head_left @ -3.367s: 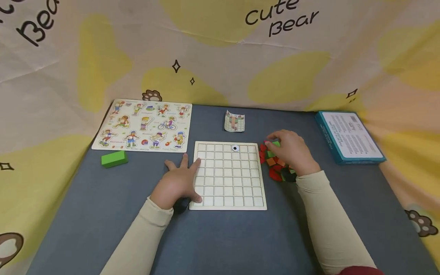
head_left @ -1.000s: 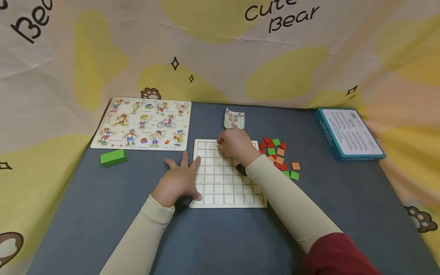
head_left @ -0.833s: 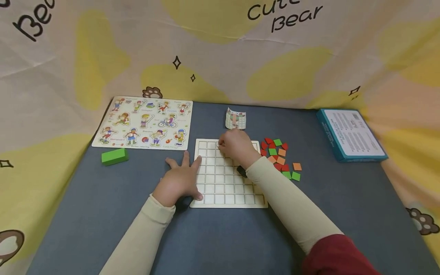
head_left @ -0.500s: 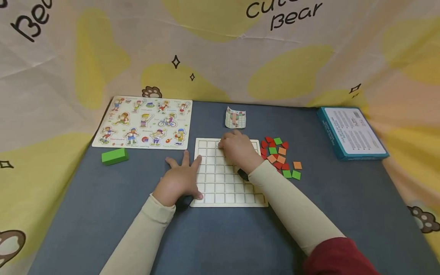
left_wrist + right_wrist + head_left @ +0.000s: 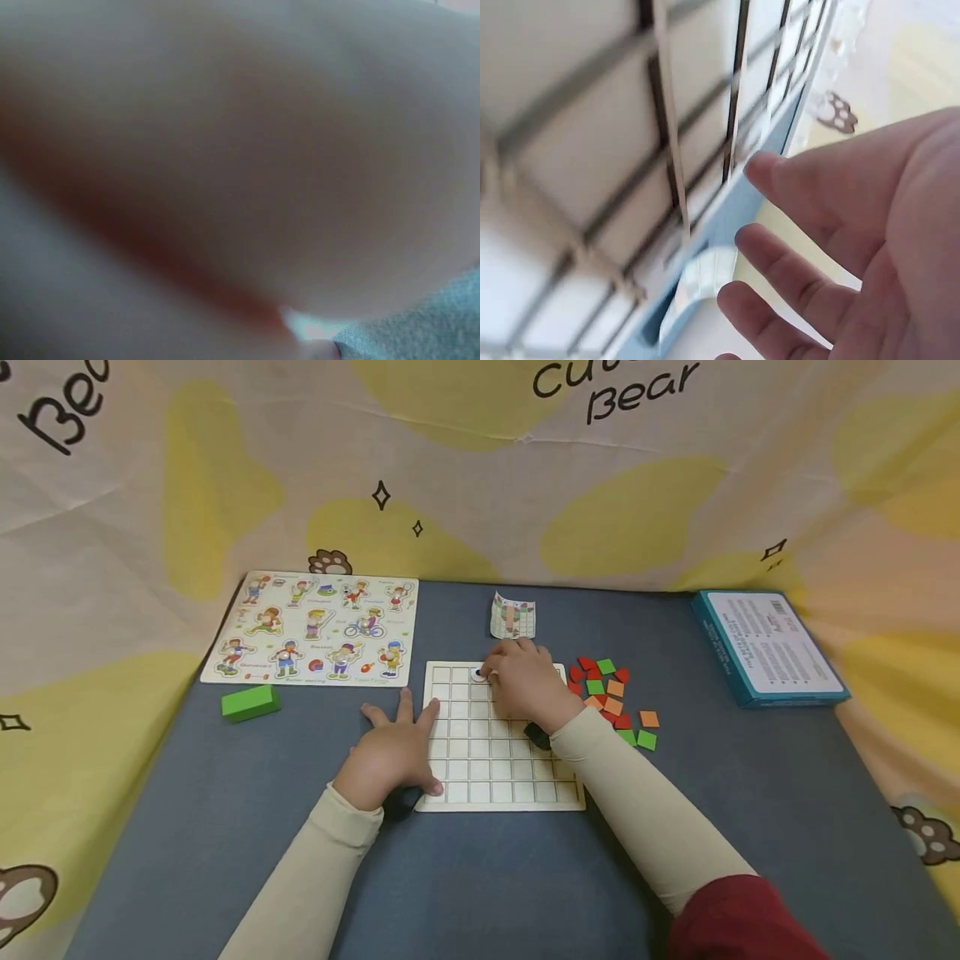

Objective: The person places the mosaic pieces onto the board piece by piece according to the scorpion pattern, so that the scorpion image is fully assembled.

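Note:
A pale wooden grid board [image 5: 480,749] lies on the dark tabletop. Along its left edge rests my left hand [image 5: 386,758], fingers spread, thumb at the lower left corner. My right hand [image 5: 528,687] is over the upper part of the board. Its fingertips are at a small white tile with a black dot [image 5: 477,675] in the top row. In the right wrist view the fingers [image 5: 769,311] look loosely bent, with nothing visible between them and the thumb. The hand hides the board's upper right squares. Blurred skin fills most of the left wrist view.
Red, green and orange tiles [image 5: 614,688] lie loose right of the board. Behind it stands a small curled pattern card [image 5: 513,617]. A picture puzzle board [image 5: 311,627] and a green block [image 5: 250,702] are at left, a teal box [image 5: 772,647] at right.
My right hand has gone from the loose tiles to the board's top row. Lately it shifted slightly right, and the dotted tile came into sight. My left hand has stayed in place.

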Demonstrator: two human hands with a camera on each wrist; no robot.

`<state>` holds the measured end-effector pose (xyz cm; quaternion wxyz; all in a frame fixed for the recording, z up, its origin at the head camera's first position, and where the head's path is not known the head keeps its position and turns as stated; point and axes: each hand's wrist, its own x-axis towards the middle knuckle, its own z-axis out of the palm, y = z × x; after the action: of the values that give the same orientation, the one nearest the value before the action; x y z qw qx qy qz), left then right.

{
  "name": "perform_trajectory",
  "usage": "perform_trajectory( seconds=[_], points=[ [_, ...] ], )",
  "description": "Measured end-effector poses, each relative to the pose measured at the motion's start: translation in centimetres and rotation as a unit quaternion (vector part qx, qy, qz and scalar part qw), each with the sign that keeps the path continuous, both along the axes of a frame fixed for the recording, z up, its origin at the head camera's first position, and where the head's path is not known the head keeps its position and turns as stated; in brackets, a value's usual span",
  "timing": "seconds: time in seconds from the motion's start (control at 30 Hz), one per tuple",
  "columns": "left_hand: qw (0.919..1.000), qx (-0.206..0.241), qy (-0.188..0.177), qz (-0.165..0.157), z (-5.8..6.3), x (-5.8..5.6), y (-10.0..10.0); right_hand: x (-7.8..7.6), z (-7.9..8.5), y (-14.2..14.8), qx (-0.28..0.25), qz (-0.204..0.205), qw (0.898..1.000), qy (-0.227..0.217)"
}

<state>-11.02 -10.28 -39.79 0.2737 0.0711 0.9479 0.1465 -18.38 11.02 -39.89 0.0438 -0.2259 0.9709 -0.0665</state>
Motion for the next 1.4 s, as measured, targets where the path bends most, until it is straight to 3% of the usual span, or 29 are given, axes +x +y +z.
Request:
perform_trajectory(
  seconds=[0.13,0.3,0.47,0.63,0.93,1.4],
  points=[
    [1.0,0.003,-0.001,-0.001,0.0,-0.1,0.1,-0.7,1.1,2.1,-0.043,-0.029,0.998,-0.026],
    [1.0,0.003,-0.009,-0.002,0.1,-0.1,0.2,-0.7,1.9,7.2,-0.117,-0.086,0.988,-0.046],
    [0.9999,0.002,-0.01,-0.003,0.2,0.0,0.2,-0.6,0.6,13.0,-0.133,-0.141,0.98,-0.044],
    [0.9999,0.006,-0.009,0.001,0.1,0.3,-0.1,-0.1,-0.9,16.3,-0.105,-0.131,0.985,-0.048],
    [0.9999,0.013,-0.002,-0.002,0.1,0.2,0.0,0.6,-1.1,17.6,-0.053,-0.119,0.991,-0.033],
    [0.9999,0.013,0.004,-0.005,0.1,0.1,0.1,0.4,-1.3,17.8,-0.05,-0.105,0.993,0.028]
  ],
)
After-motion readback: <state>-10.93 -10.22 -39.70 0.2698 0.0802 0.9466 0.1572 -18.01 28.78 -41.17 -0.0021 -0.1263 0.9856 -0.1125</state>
